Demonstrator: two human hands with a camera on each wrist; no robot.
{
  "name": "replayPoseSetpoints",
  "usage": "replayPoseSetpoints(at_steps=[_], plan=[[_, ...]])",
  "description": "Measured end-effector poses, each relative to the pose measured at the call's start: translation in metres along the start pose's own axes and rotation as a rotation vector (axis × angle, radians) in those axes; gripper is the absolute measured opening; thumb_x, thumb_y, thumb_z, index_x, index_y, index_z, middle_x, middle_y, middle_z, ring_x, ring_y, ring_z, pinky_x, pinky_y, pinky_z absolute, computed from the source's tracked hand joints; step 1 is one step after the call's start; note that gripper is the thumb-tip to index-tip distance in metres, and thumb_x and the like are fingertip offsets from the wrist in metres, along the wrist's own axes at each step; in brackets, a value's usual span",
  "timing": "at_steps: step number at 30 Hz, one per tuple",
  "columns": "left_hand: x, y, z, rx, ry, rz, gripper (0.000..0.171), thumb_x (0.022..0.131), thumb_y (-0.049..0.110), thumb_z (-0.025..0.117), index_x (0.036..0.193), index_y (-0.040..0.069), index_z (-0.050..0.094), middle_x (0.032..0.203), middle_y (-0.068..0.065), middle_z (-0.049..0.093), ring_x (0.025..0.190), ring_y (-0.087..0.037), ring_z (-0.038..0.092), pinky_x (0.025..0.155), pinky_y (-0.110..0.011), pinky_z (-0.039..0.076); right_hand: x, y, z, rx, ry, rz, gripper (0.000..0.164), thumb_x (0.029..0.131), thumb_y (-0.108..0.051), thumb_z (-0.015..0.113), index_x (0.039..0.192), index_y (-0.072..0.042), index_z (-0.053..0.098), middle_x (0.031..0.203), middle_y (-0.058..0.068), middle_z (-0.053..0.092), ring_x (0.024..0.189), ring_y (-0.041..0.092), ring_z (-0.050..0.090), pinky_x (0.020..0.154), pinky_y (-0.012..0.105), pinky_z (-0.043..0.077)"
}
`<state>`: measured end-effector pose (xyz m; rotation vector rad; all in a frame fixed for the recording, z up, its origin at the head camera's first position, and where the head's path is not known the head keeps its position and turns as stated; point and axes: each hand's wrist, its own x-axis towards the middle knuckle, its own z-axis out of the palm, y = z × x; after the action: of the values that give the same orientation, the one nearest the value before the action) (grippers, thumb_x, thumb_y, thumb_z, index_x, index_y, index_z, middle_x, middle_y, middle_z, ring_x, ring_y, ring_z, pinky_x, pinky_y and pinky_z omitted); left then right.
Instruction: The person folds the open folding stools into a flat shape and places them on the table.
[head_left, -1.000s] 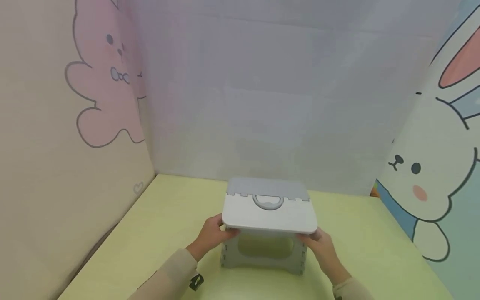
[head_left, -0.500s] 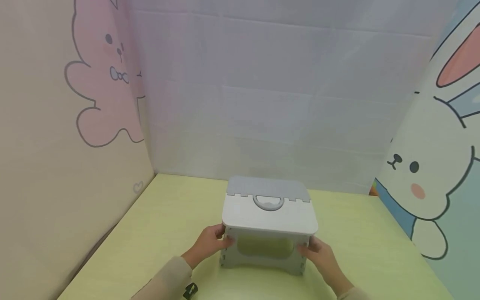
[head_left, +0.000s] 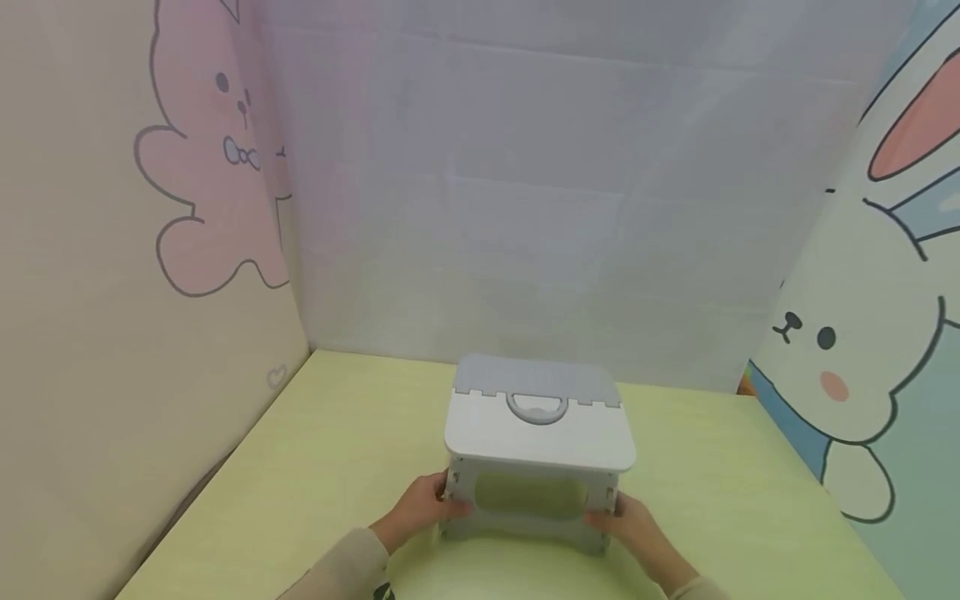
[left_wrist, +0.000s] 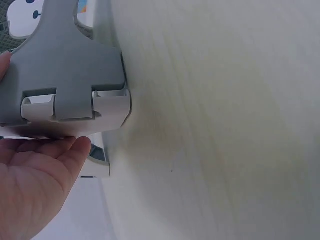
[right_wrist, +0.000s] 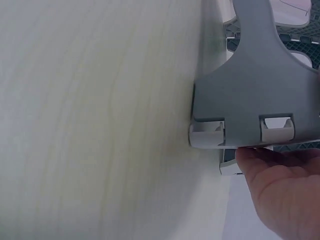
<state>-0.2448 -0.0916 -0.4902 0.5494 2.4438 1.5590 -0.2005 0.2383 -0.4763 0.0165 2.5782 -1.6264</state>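
A folding step stool [head_left: 540, 437] stands unfolded on the table, its top white in front and grey behind, with a carry handle in the middle. My left hand [head_left: 422, 505] grips the stool's left leg, thumb on the front panel and fingers along the outer side. On the opposite leg my right hand [head_left: 636, 527] holds on in the same way, low under the top. The left wrist view has the grey panel [left_wrist: 65, 75] and its hinge knuckles, with my fingers under the white side. Similar hinges show on the grey panel [right_wrist: 255, 95] in the right wrist view.
The pale yellow table [head_left: 352, 433] reaches back to a whitish wall cloth [head_left: 525, 208]. On the left stands a cream wall with a pink bear print [head_left: 213, 208], on the right one with a white rabbit print [head_left: 847, 350].
Both hands have slid down from just beneath the stool's top to lower on its legs. The stool itself stays in the same place.
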Motion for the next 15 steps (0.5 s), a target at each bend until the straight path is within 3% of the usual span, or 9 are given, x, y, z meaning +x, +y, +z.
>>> replayPoseSetpoints(at_steps=[10,15], plan=[[0.0019,-0.0044,0.0037,-0.008,0.002,-0.012,0.056,0.075,0.019,0.08,0.121,-0.006,0.059,0.115,-0.019,0.065,0.106,-0.035,0.061,0.089,-0.049,0.049,0.0037,0.0053,0.0031,-0.027,-0.036,0.01,0.064,0.08,-0.021,0.074,0.125,0.017,0.048,0.122,0.031,0.057,0.112,0.043,0.055,0.095,0.054,0.043],[0.0034,-0.0044,0.0062,0.03,0.018,0.017,0.052,0.073,0.019,0.081,0.115,-0.005,0.062,0.109,-0.017,0.068,0.099,-0.031,0.063,0.086,-0.047,0.05,0.005,0.0061,0.004,-0.013,-0.033,0.024,0.067,0.078,-0.018,0.075,0.127,0.017,0.046,0.123,0.03,0.056,0.112,0.043,0.055,0.095,0.053,0.043]])
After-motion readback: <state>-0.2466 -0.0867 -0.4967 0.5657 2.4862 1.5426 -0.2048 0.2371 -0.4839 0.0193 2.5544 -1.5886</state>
